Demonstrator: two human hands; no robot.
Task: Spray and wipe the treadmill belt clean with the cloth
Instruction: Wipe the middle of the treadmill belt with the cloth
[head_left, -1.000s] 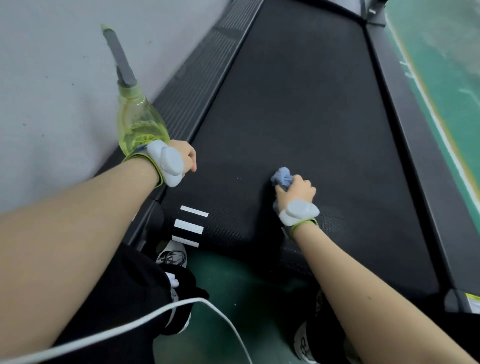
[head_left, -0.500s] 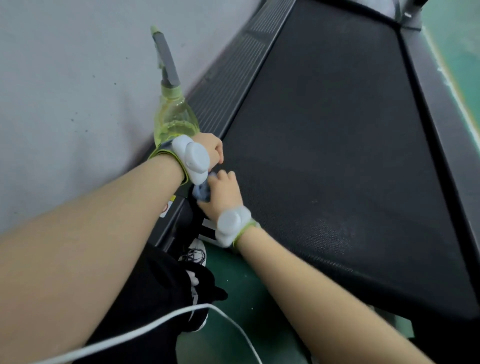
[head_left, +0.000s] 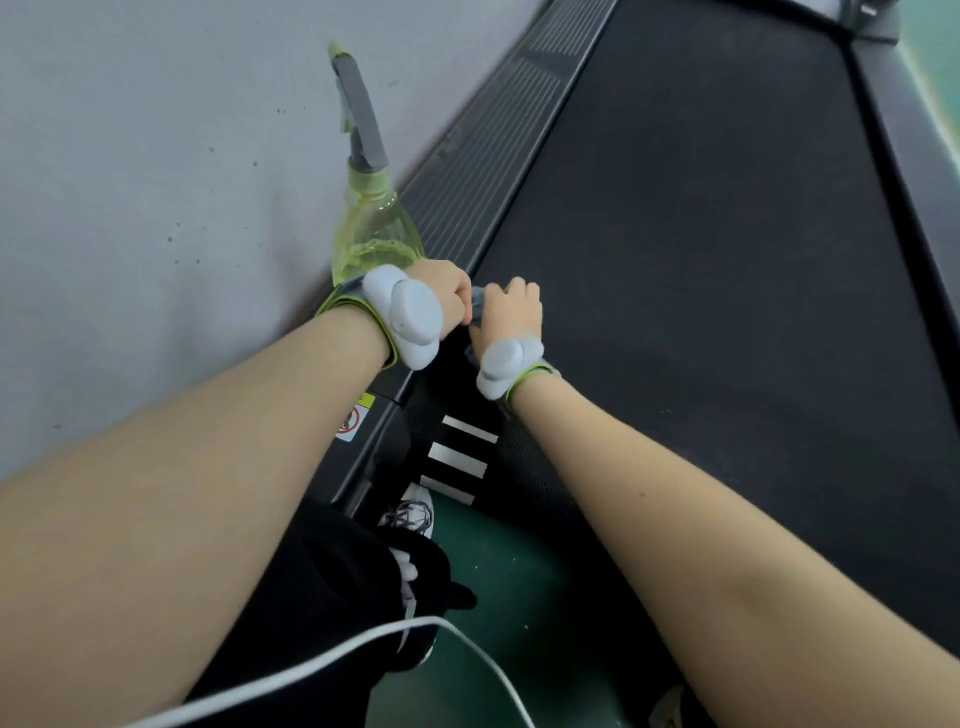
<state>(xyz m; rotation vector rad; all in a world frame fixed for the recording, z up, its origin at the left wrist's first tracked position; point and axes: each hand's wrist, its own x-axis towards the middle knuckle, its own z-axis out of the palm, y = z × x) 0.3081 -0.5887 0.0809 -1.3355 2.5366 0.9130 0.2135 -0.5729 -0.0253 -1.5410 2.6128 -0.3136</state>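
Cloth, small, crumpled and blue-grey (head_left: 476, 304), is under my right hand (head_left: 511, 312), at the left edge of the black treadmill belt (head_left: 701, 260), close to the end of the belt that is nearest to me. My fingers are curled over the cloth and grip it against the belt, so only a little piece of it shows, between my two hands. My left hand (head_left: 441, 291) is just beside the right one, almost touching it. It is closed round the lower part of a clear yellow-green plastic spray bottle (head_left: 374, 239). The bottle stands up from my fist, and its long grey spray head points away from me, in front of the pale grey wall (head_left: 156, 156). I hold the bottle over the black ribbed side rail (head_left: 498, 135) that runs between the wall and the belt. On each wrist I wear a white rounded device with a green strap, one on the left (head_left: 408, 317) and one on the right (head_left: 506, 364). Below my right wrist, three white stripes (head_left: 457, 460) are printed on the belt. A small warning sticker (head_left: 353, 418) sits on the corner of the frame. Lower down I see my black trousers (head_left: 322, 597), a white shoe with laces (head_left: 413, 514) on the dark green floor (head_left: 493, 571), and a thin white cable (head_left: 311, 670) that crosses my leg.
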